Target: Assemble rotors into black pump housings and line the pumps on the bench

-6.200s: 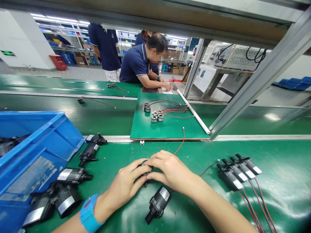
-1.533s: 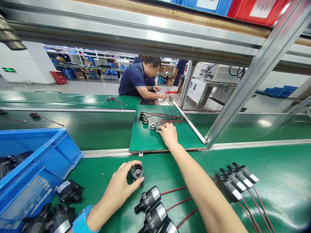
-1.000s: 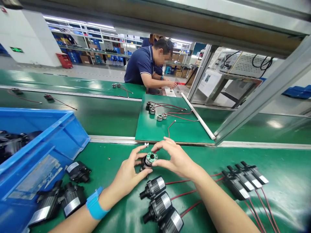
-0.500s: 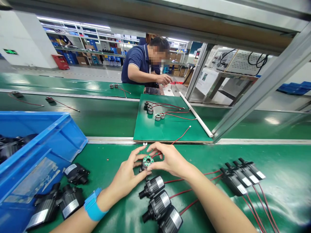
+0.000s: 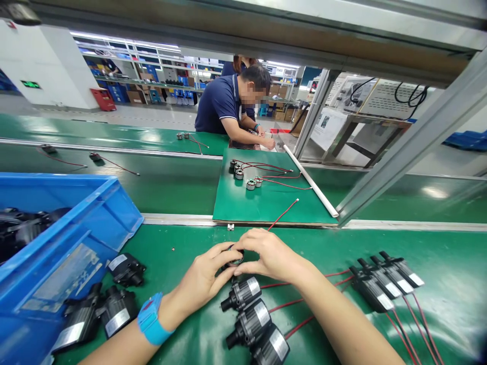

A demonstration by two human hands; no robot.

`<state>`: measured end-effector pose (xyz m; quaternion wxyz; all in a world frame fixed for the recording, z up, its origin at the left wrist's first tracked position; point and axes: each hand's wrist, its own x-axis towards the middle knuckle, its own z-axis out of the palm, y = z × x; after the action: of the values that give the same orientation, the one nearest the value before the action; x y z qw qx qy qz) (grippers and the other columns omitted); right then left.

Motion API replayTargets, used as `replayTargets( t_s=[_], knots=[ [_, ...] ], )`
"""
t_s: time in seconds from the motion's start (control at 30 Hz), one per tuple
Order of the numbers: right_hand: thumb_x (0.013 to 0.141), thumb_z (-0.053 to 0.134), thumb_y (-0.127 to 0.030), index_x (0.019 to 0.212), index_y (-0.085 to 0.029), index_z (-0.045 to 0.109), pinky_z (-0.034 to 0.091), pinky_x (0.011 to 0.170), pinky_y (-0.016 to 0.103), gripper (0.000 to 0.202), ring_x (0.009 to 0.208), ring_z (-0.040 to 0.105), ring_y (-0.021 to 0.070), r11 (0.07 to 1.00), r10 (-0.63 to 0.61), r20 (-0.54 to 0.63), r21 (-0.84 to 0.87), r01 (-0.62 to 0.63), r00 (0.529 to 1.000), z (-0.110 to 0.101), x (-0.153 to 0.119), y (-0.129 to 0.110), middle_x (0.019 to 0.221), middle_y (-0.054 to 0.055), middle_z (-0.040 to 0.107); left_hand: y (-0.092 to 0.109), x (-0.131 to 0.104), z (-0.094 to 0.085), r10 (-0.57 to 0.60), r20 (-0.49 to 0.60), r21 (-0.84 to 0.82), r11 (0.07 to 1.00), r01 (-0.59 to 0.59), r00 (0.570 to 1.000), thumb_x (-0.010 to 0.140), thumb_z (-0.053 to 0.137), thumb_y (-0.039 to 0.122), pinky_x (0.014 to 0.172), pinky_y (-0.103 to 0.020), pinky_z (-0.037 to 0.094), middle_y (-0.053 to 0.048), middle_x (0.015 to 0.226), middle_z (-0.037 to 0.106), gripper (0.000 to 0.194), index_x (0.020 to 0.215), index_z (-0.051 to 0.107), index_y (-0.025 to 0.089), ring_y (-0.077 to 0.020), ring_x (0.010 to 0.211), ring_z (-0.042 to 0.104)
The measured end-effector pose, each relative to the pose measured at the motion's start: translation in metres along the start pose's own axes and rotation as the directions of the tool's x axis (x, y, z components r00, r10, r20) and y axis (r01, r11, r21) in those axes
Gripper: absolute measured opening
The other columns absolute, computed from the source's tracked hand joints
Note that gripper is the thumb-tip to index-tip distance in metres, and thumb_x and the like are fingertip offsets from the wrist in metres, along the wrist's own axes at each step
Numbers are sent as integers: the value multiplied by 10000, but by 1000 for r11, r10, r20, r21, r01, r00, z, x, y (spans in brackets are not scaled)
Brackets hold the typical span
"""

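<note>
My left hand [image 5: 207, 269], a blue band on its wrist, is closed around a black pump housing [image 5: 236, 261] standing on the green bench. From the other side, my right hand [image 5: 266, 253] has its fingers bent over the housing's open top, on the motor stator with a round green circuit board inside. Fingers hide most of both parts. A red wire [image 5: 279, 217] with a white plug runs out behind my right hand. Just below my hands lie three black pumps [image 5: 249, 315] with red wires.
A blue bin [image 5: 125, 203] of black pumps stands left, with loose pumps [image 5: 117, 312] beside it. Several wired pumps [image 5: 390, 284] line up at right. Motor stators [image 5: 251, 184] sit on a raised green board [image 5: 262, 210]. A co-worker [image 5: 218, 104] leans over the far side.
The green circuit board, clearly visible before, now sits lower in the housing and is mostly covered by my fingers. The co-worker's raised hand has come down to the work surface.
</note>
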<state>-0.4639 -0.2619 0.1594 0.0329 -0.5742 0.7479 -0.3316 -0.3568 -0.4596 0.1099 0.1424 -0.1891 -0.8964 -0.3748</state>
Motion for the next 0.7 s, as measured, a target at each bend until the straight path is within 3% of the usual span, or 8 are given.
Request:
replayTargets(
  t_s=[0.1,0.2,0.4,0.47,0.6,0.7],
  knots=[
    [830,746,-506,1132,-207,695,488,891,321,428,963,634,199,996,9,5,-87,-8,1000,3,-1,-5,1017,56,697,1,-1,-4,46,39,62,997,-48,998,997,504,207,993,-323,528,-70,1339,577,243,1192,622,291,-205,1198,610],
    [897,677,-495,1162,-216,683,489,895,343,386,975,614,205,986,-9,-23,-167,6,1000,6,-1,-13,1066,72,683,2,-4,-5,97,-19,88,992,-95,995,991,473,170,974,-325,537,-92,1356,546,263,1172,635,271,-213,1200,599],
    [941,648,-351,1053,-201,701,495,916,377,195,1005,602,233,976,41,12,-217,-37,999,9,4,-18,1110,85,670,10,6,-6,-50,70,55,997,46,996,984,487,191,1024,-331,513,-62,1322,568,208,1100,644,263,-198,1188,596],
    [942,650,-319,1125,-204,675,485,944,385,217,1041,603,235,983,98,-4,-157,-98,995,6,3,-13,1138,84,670,12,8,-11,-69,51,51,997,66,996,993,499,229,1089,-355,470,-59,1393,528,233,1190,613,278,-210,1276,540],
    [959,626,-329,1388,-263,525,497,922,347,446,1004,649,195,953,293,25,75,-294,956,-3,-6,8,1143,42,690,22,5,-22,-128,-136,131,981,146,982,999,511,339,1133,-431,416,-87,1485,446,392,1384,466,283,-249,1381,430],
    [972,593,-375,1236,-252,665,505,866,316,300,937,670,185,929,317,170,141,-342,933,-4,-11,23,1052,30,724,40,1,-26,-86,-151,252,960,123,985,990,521,391,1053,-441,445,-77,1385,546,313,1285,540,290,-268,1278,512]
  ],
)
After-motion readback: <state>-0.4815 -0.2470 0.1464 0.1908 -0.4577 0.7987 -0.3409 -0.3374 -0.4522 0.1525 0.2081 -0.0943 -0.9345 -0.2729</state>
